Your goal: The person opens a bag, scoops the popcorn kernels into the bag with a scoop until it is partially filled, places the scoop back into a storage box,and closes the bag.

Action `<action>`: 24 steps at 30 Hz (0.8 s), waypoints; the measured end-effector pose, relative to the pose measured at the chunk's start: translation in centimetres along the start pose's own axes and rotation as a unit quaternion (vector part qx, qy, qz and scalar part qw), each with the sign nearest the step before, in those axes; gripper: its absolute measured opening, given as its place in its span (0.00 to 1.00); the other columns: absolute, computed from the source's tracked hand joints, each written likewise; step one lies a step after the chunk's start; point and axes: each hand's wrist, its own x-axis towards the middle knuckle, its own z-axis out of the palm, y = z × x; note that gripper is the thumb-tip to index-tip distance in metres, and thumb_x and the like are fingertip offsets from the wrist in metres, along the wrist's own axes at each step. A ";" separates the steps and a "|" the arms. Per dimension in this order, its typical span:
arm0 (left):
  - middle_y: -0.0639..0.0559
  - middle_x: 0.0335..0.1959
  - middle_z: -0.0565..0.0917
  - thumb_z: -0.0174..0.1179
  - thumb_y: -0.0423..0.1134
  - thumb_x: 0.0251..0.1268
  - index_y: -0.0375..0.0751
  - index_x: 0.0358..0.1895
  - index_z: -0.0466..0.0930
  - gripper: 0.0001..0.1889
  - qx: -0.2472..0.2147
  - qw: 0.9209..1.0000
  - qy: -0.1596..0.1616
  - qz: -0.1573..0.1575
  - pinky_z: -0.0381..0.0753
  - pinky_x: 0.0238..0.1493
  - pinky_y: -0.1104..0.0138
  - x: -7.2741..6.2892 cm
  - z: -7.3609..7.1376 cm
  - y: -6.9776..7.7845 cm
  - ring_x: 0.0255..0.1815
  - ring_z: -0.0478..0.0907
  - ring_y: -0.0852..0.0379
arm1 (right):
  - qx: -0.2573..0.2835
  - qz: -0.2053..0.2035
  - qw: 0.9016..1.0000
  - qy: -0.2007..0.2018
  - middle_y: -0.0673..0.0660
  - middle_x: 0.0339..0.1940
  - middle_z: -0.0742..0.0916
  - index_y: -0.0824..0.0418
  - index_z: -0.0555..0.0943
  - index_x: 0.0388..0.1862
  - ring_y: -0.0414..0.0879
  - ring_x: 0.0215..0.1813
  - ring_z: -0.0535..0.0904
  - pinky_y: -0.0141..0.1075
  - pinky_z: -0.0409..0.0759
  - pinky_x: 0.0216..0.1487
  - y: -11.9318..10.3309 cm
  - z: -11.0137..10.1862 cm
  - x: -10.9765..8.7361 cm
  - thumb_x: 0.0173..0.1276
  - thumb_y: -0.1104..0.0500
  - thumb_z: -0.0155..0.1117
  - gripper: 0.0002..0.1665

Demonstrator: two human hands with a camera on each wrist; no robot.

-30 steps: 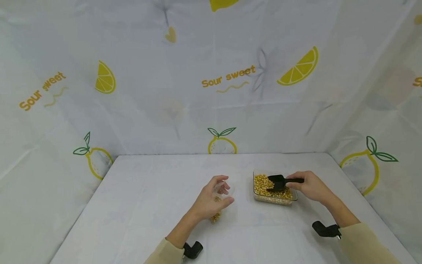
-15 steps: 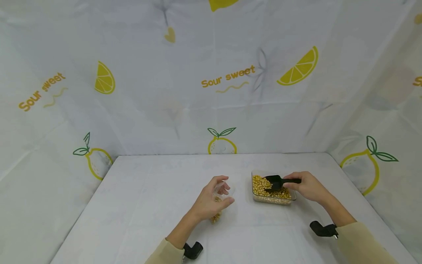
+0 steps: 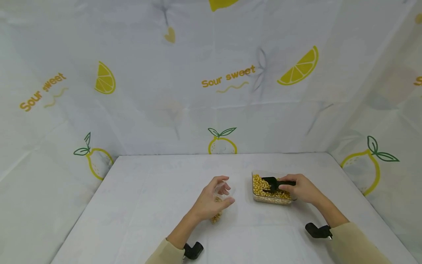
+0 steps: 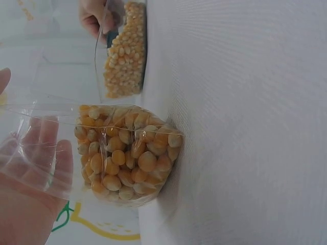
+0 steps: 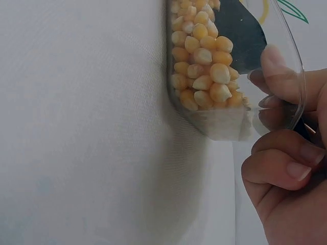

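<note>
- Black scoop, pinched by the handle between thumb and curled fingers of the right hand, with blade set among yellow corn kernels.
- Clear rectangular container around those kernels, on the white-covered table, toward the right side.
- Transparent plastic bag, part-filled with more corn kernels, upright on the table, left of the container and apart from it.
- Left hand, with fingers and thumb curved round the upper part of the bag, above the level of the corn inside.
- Beige sleeves on both forearms, with a black device at each wrist.
- White backdrop behind the table, printed with yellow lemons, lemon wedges, green leaves and orange "Sour sweet" lettering.
</note>
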 end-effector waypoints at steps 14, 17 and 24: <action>0.43 0.52 0.81 0.69 0.42 0.67 0.47 0.70 0.66 0.31 0.010 1.000 0.003 0.001 0.78 0.56 0.52 0.0 0.0 0.0 0.50 0.79 0.53 | 0.035 -0.002 0.999 0.000 0.74 0.62 0.81 0.68 0.82 0.59 0.77 0.69 0.66 0.70 0.67 0.62 -0.2 -0.8 -0.7 0.74 0.53 0.66 0.24; 0.43 0.52 0.81 0.70 0.42 0.67 0.47 0.70 0.67 0.31 0.012 1.000 0.002 -0.001 0.78 0.55 0.55 0.0 0.0 0.1 0.50 0.79 0.53 | 0.041 0.000 0.999 0.006 0.74 0.62 0.81 0.68 0.83 0.59 0.77 0.70 0.65 0.71 0.64 0.64 0.0 -1.0 -0.8 0.73 0.53 0.66 0.23; 0.42 0.52 0.81 0.69 0.42 0.67 0.47 0.70 0.67 0.31 0.009 1.000 0.002 -0.006 0.78 0.55 0.58 0.0 -0.1 0.0 0.51 0.80 0.53 | 0.070 0.005 0.998 0.004 0.75 0.64 0.79 0.68 0.82 0.60 0.78 0.73 0.59 0.72 0.60 0.65 0.4 -1.3 -1.0 0.74 0.55 0.66 0.22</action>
